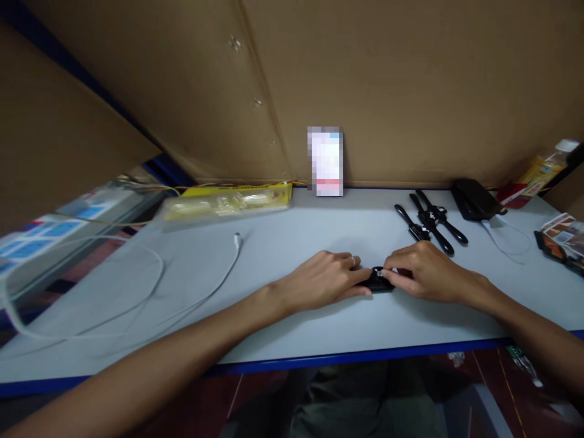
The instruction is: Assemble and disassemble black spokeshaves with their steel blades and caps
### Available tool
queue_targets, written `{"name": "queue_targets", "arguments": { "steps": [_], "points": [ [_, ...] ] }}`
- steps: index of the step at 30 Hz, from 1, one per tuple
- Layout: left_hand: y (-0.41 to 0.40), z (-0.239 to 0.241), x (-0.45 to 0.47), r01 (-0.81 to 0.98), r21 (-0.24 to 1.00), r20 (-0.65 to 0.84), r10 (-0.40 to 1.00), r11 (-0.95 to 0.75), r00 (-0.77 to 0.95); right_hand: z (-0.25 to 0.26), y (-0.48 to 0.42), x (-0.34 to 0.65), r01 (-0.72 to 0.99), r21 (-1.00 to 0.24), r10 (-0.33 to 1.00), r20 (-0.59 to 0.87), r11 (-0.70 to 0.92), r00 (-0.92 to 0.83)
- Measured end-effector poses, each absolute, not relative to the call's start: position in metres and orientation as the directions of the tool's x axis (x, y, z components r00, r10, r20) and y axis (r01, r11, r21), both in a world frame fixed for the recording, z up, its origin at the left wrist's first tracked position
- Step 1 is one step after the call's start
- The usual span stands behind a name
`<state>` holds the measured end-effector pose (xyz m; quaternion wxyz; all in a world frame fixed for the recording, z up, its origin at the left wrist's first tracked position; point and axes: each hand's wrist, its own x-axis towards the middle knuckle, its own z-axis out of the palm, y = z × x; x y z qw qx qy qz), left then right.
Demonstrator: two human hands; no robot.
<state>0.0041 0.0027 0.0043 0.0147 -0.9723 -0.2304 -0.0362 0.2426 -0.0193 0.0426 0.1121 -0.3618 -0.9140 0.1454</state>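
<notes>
A black spokeshave (pixel 379 281) lies on the table between my hands, its handles mostly covered by them. My left hand (pixel 331 277) is closed on its left end, with the thumb along the near edge. Fingers of my right hand (pixel 424 271) are pinched at a small silvery part (pixel 380 274) on top of the tool's middle. Whether that part is a knob or a screw is too small to tell. Just beyond my right hand, several more black spokeshaves (pixel 432 220) lie side by side at a slant.
A lit phone (pixel 327 161) leans against the cardboard wall. A white cable (pixel 223 277) loops over the table's left side, near a clear plastic package (pixel 228 204). At the right are a black power bank (pixel 477 199) with a white cord, a bottle (pixel 545 170) and a packet (pixel 566 234).
</notes>
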Motion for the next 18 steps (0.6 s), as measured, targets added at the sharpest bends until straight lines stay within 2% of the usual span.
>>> {"name": "queue_targets", "arguments": {
  "steps": [5,12,16,18],
  "points": [
    [0.0029,0.0063,0.0043,0.443,0.001,0.078,0.442,-0.897,0.894,0.0429,-0.0208,0.2419,0.554,-0.441,0.648,0.084,0.706,-0.757],
    [0.0027,0.0071,0.0044,0.45,-0.009,0.063,0.449,-0.893,0.891,0.0422,-0.0181,0.2443,0.642,-0.31,0.693,0.088,0.701,-0.715],
    [0.003,0.0079,0.004,0.446,-0.005,0.063,0.445,-0.895,0.893,0.0432,-0.0194,0.2436,0.576,-0.412,0.656,0.077,0.706,-0.751],
    [0.0031,0.0083,0.0041,0.445,-0.006,0.066,0.444,-0.896,0.894,0.0457,-0.0194,0.2449,0.579,-0.439,0.678,0.101,0.687,-0.728]
  ]
}}
